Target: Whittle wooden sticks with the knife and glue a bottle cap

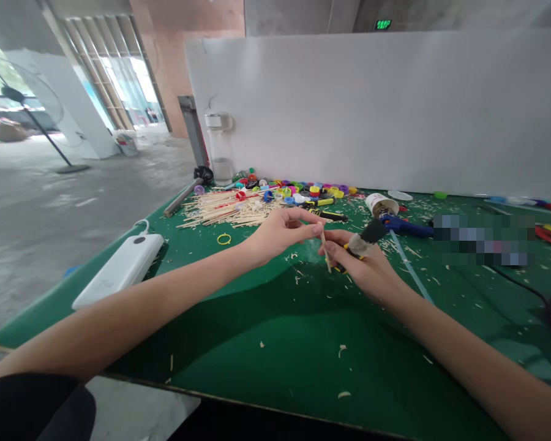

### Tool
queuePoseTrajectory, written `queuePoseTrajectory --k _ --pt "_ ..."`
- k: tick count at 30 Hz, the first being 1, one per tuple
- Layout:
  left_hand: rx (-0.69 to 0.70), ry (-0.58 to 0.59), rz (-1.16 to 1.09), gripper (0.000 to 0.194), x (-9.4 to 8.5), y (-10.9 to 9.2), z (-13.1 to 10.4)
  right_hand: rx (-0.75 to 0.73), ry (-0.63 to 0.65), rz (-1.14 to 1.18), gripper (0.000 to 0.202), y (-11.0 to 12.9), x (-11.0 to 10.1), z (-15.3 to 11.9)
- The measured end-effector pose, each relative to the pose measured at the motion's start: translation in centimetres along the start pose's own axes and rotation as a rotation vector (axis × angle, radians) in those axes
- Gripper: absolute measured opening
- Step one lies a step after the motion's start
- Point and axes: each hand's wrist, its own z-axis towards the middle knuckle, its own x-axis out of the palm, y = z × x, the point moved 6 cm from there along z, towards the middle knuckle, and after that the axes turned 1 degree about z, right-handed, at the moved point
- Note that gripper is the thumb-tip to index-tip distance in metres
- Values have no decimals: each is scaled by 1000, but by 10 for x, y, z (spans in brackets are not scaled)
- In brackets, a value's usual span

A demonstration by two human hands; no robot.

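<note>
My left hand (282,231) pinches a thin wooden stick (326,250) at its upper end between thumb and fingers. The stick slants downward over the green table (266,318). Just to the right, my right hand (365,264) is closed around a black-and-yellow utility knife (371,231) with pale tape round its handle. The knife's front end is mostly covered by my fingers, and I cannot make out its blade. The right fingers are close against the stick. Pale wood shavings lie scattered under and around both hands.
Behind my hands are a pile of wooden sticks (224,208), several coloured plastic caps and another black-and-yellow tool (333,216). A white power bank (122,269) lies left. To the right are a tipped paper cup (383,203) and a blue glue gun (408,227). A white panel (376,110) stands behind.
</note>
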Motion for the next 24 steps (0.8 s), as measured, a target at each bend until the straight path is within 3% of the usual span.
queuePoseTrajectory --k 8,24 --pt "-10 -48 39 25 -2 1 0 -51 -18 -13 20 -3 0 2" --pt "22 33 -29 21 3 1 -1 8 21 -50 25 -4 2 1"
